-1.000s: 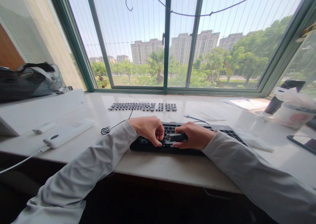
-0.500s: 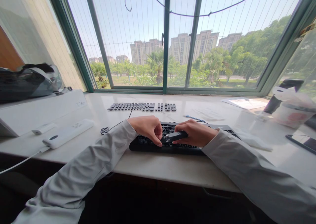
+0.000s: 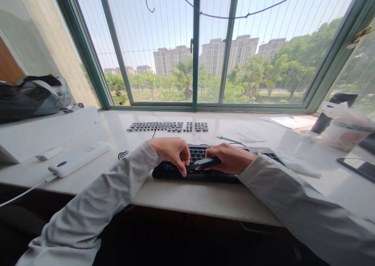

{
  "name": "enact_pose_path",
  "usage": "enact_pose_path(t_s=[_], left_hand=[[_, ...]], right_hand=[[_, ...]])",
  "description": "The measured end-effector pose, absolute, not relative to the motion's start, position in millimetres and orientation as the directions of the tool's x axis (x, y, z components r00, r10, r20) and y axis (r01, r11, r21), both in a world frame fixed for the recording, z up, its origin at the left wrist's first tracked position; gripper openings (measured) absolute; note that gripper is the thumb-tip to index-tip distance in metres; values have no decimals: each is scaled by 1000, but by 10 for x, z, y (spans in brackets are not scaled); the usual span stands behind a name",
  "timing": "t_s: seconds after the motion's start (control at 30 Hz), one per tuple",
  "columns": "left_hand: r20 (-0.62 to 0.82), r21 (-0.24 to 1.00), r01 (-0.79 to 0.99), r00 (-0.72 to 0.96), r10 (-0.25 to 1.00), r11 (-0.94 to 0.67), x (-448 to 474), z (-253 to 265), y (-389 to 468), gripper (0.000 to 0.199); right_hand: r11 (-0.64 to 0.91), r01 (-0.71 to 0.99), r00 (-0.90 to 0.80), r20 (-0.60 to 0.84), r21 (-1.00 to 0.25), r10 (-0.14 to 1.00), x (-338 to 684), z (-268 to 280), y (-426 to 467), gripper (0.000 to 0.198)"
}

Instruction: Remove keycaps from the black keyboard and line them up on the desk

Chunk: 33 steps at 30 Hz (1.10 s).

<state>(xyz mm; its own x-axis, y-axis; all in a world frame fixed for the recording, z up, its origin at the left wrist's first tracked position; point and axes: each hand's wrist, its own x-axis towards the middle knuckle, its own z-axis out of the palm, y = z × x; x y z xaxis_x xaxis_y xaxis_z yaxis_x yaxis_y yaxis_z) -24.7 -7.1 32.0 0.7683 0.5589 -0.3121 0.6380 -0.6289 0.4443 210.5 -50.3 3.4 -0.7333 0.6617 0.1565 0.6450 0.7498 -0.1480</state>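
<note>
A black keyboard (image 3: 172, 172) lies near the desk's front edge, many of its switches bare of keycaps. Above its front part, my left hand (image 3: 172, 150) is closed, thumb and fingers pinching the end of a slim black strip (image 3: 191, 167). My right hand (image 3: 231, 156) grips a dark, block-shaped tool (image 3: 208, 163) whose shiny metal end meets the strip. The exact kind of both pieces is too small to make out. Behind the keyboard, loose black keycaps (image 3: 155, 126) are laid out in rows.
A blue stick-like tool (image 3: 230, 140) and a coiled cable (image 3: 123, 154) lie by the keyboard. To the left are a white power bank (image 3: 79, 159) and a white box (image 3: 52, 131) with a dark bag on it. A phone (image 3: 357, 167) and a wrapped cup (image 3: 345, 131) are at right.
My left hand's thumb has shifted slightly left, and more of the black strip shows between the hands. My right hand has stayed nearly in place with the tool.
</note>
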Motion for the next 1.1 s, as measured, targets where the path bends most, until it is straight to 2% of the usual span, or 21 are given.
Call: enact_pose_path(t_s=[0.1,0.3,0.5,0.8,1.1], left_hand=[[-329,458,645,763,557,-612,-247,317,-66,38],[-391,589,618,782,485,-521,-258,267,-9,34],[-409,614,624,775,481,-483,-257,253,13,32],[-362,556,595,802,475,-580,-271,281,18,30],[-273,491,531,847,457,-690,-300,307,32,32]], right_hand=[[749,644,-734,152,-154,662,2105,34,-511,27],[741,652,-737,98,-157,669,2089,32,-515,29],[669,719,-671,61,-190,739,2086,10,-482,33],[589,660,-679,-34,-467,734,2091,88,-537,32],[442,709,-593,-125,-550,795,2072,157,-578,39]])
